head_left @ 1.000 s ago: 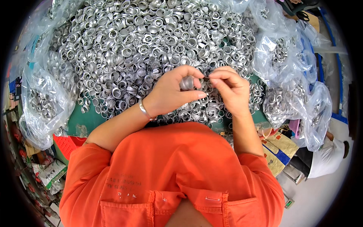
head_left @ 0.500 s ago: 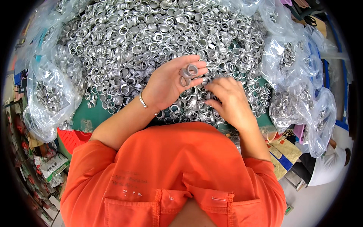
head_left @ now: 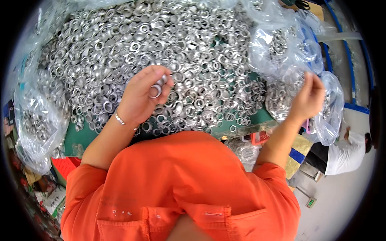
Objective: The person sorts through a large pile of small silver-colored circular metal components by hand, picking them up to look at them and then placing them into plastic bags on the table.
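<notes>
Right of the metal ring pile (head_left: 114, 63), the right hand (head_left: 309, 96) is blurred; whether it holds anything is unclear.

No lettering, number or sign can be read. At seven o'clock, the orange shirt (head_left: 173, 172) bears faint, illegible markings on the chest, with small white marks (head_left: 122, 213) just below them. At eight o'clock, a white-and-green package (head_left: 53, 200) shows blurred markings, undecipherable. At four o'clock, a small green panel (head_left: 311, 202) near the floor is too small to read.
</notes>
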### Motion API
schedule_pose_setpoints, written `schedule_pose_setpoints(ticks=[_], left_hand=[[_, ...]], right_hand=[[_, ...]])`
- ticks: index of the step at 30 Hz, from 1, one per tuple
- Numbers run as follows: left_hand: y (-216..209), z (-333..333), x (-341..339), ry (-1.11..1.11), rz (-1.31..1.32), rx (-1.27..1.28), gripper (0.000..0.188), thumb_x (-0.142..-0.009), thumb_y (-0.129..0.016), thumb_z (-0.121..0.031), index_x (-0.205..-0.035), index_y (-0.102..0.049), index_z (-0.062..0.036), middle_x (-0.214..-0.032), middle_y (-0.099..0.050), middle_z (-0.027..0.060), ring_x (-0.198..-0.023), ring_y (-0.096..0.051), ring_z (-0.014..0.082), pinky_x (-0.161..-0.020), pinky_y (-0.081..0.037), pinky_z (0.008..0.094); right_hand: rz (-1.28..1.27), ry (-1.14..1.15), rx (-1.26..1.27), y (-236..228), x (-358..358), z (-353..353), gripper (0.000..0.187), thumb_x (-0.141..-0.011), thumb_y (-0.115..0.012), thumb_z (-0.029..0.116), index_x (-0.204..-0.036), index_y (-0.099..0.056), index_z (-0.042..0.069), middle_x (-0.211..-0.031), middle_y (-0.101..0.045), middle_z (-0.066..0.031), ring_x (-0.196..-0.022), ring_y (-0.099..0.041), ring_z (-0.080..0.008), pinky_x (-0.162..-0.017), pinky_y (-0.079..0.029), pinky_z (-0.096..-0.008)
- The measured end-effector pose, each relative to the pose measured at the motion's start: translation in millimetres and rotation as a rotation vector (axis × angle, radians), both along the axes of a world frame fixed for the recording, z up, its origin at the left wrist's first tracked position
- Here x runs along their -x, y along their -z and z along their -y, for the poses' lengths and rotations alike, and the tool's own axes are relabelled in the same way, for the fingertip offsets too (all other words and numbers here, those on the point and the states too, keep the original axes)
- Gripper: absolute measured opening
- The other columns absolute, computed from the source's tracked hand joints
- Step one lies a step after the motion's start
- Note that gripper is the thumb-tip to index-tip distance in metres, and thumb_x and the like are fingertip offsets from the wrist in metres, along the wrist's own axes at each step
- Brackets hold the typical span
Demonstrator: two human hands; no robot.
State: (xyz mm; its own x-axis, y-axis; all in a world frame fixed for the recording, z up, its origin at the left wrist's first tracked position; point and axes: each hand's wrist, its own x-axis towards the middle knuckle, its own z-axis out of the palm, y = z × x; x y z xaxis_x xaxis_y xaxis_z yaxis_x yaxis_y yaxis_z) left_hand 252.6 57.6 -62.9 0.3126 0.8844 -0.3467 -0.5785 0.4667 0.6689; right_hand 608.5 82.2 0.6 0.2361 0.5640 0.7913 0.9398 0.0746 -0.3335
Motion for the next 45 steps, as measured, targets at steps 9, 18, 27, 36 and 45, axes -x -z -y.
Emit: schedule_pose_setpoints(ticks=[9, 18, 27, 36, 45], left_hand=[[-3, 2, -9, 0.045, -0.035, 0.019, 0.012, -0.086, -0.049, -0.005, -0.096, -0.056, -0.0035, -0.097, -0.062, 0.0103, -0.085, -0.061, 0.0151, -0.066, -0.051, 0.0260], [-6, 11, -1, -0.013, -0.070, 0.031, 0.010, -0.087, -0.050, -0.006, -0.094, -0.056, -0.0037, -0.091, -0.062, 0.0080, -0.080, -0.061, 0.0127, -0.063, -0.051, 0.0235], [-6, 8, -11, 0.046, -0.067, 0.022, 0.010, -0.087, -0.052, -0.008, -0.095, -0.056, -0.0049, -0.091, -0.061, 0.0066, -0.081, -0.059, 0.0143, -0.066, -0.049, 0.0270], [-10, 11, 2, -0.032, -0.102, 0.005, 0.031, -0.081, -0.046, 0.004, -0.111, -0.050, 0.0025, -0.110, -0.057, 0.0137, -0.105, -0.056, 0.0223, -0.088, -0.048, 0.0314], [-7, 10, -4, -0.005, -0.072, -0.080, 0.034, -0.079, -0.046, 0.013, -0.112, -0.047, 0.0055, -0.118, -0.051, 0.0176, -0.113, -0.051, 0.0279, -0.096, -0.044, 0.0321]], right_hand=[[-0.071, -0.654, 0.578, 39, 80, 20, 0.016, -0.073, -0.063, -0.001, -0.089, -0.062, 0.002, -0.085, -0.061, -0.0102, -0.078, -0.059, -0.0259, -0.069, -0.047, -0.0328], [-0.678, -0.865, 0.706, 83, 89, 17, 0.013, -0.079, -0.065, 0.005, -0.070, -0.056, 0.003, -0.084, -0.061, -0.0068, -0.066, -0.057, -0.0103, -0.050, -0.043, -0.0237], [-0.143, -0.719, 0.925, 68, 135, 11, 0.013, -0.080, -0.063, 0.016, -0.087, -0.065, 0.005, -0.073, -0.063, -0.0119, -0.065, -0.061, -0.0234, -0.060, -0.048, -0.0336], [-0.287, -0.263, 0.307, 33, 69, -49, 0.014, -0.083, -0.059, 0.014, -0.089, -0.064, 0.002, -0.079, -0.062, -0.0117, -0.067, -0.059, -0.0231, -0.063, -0.047, -0.0320], [0.137, -0.678, 0.428, 60, 96, -39, 0.016, -0.072, -0.064, 0.002, -0.087, -0.062, 0.003, -0.089, -0.060, -0.0118, -0.083, -0.057, -0.0285, -0.073, -0.046, -0.0358]])
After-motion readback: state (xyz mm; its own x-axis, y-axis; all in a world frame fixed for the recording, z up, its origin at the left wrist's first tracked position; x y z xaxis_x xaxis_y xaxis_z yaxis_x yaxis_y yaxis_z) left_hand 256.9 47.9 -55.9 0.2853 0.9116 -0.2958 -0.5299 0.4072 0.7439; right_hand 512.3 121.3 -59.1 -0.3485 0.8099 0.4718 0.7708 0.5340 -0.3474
